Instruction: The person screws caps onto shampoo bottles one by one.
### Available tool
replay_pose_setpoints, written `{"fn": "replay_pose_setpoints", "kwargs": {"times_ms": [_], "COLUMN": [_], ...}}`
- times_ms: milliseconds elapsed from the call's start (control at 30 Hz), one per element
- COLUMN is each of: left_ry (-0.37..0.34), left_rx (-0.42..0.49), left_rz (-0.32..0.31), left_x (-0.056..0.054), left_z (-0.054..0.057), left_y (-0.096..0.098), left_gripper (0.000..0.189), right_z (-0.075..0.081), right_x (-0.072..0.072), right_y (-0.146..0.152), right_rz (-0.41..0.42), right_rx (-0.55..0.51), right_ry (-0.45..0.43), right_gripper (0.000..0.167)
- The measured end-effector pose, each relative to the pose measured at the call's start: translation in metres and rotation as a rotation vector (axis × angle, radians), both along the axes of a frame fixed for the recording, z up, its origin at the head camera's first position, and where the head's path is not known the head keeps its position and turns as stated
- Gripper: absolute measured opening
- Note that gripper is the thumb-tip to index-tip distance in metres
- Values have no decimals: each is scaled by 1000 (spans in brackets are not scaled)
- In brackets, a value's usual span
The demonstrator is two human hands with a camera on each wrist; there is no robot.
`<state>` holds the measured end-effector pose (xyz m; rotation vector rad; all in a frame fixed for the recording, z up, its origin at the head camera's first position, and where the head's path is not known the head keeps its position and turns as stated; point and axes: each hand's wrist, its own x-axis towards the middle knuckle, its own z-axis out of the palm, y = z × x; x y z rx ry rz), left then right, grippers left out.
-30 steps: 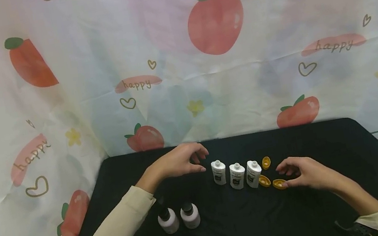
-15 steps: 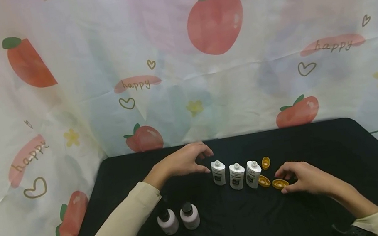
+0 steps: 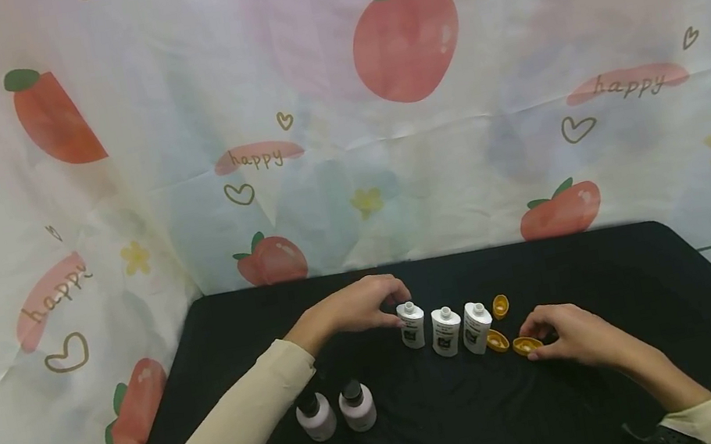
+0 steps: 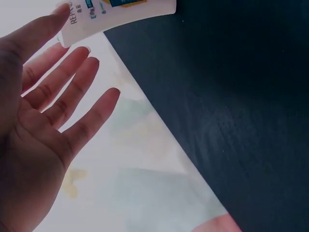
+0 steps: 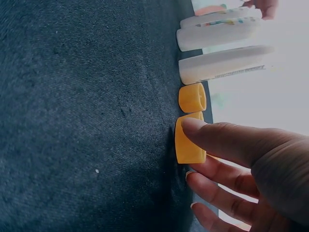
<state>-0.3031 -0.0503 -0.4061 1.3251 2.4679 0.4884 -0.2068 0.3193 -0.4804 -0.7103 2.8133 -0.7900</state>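
Note:
Three uncapped white squeeze bottles stand upright in a row: the left bottle, the middle bottle and the right bottle. My left hand pinches the top of the left bottle between thumb and index finger; in the left wrist view its other fingers are spread. My right hand holds an oval yellow cap, thumb on the near side and fingers at the far side. A second yellow cap sits just beyond it, and a third yellow cap lies behind the right bottle.
Two pinkish bottles with black tops stand at the front left, the nearer-left bottle and its neighbour bottle, below the left forearm. A black cloth covers the table. Behind it hangs a printed fabric backdrop.
My left hand has moved right and slightly down onto the left white bottle. The right hand has shifted a little and its fingers have come round the nearest yellow cap.

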Motion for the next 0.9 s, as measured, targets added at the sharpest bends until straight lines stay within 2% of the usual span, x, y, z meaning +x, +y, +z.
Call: {"fn": "replay_pose_setpoints", "kwargs": {"times_ms": [233, 500, 700, 900], "left_ry": [-1, 26, 23, 31], "left_rx": [5, -12, 0, 37], "left_rz": [-18, -30, 8, 60], "left_x": [1, 0, 0, -2], "left_z": [-6, -7, -4, 6], "left_y": [6, 9, 5, -3], "left_gripper": [28, 13, 14, 20], "right_z": [-1, 3, 10, 23], "right_x": [0, 0, 0, 3], "right_y": [-2, -3, -3, -2], "right_rz": [-9, -19, -57, -65], "right_rx": [13, 22, 2, -106], "right_ry": [-2, -11, -52, -65], "right_gripper": [28, 26, 23, 25]}}
